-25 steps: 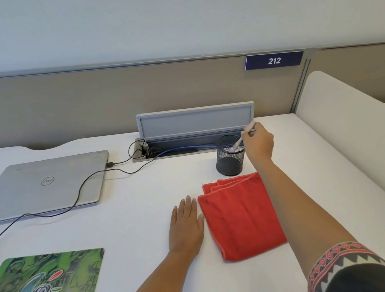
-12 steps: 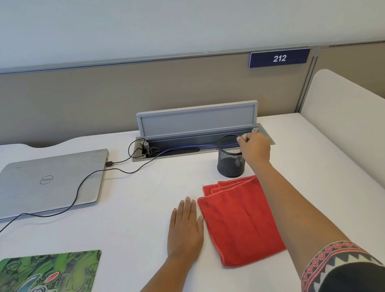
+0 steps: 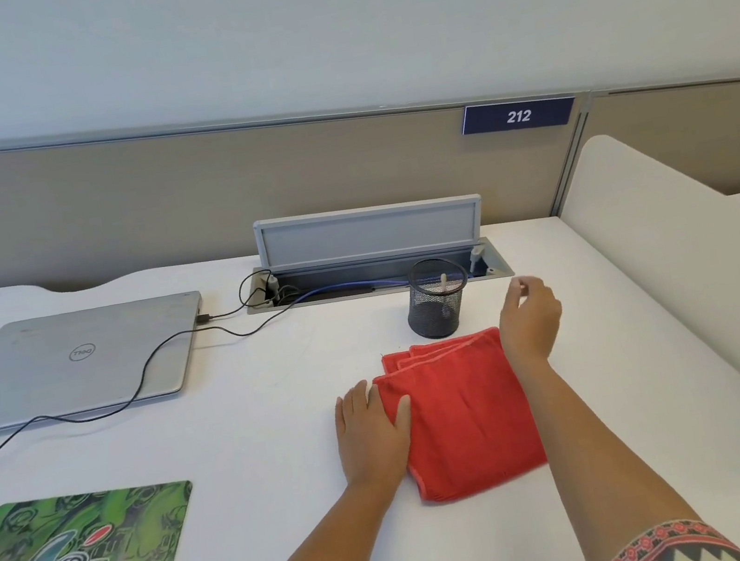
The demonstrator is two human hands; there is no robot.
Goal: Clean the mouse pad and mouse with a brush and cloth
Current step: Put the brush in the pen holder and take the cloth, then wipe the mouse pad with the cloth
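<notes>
Now that right hand's (image 3: 531, 319) off the brush (image 3: 445, 282), fingers loose n empty, it sits in mesh cup (image 3: 436, 313) left of them; left hand (image 3: 370, 432) flat, touching cloth (image 3: 466, 416).

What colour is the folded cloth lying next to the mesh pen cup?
Red: the folded red cloth is plain, no pattern, seen in the head view.

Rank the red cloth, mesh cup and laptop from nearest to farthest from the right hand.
1. red cloth, beside the wrist of the right hand.
2. mesh cup, just to its left.
3. laptop, far to the left.
</notes>
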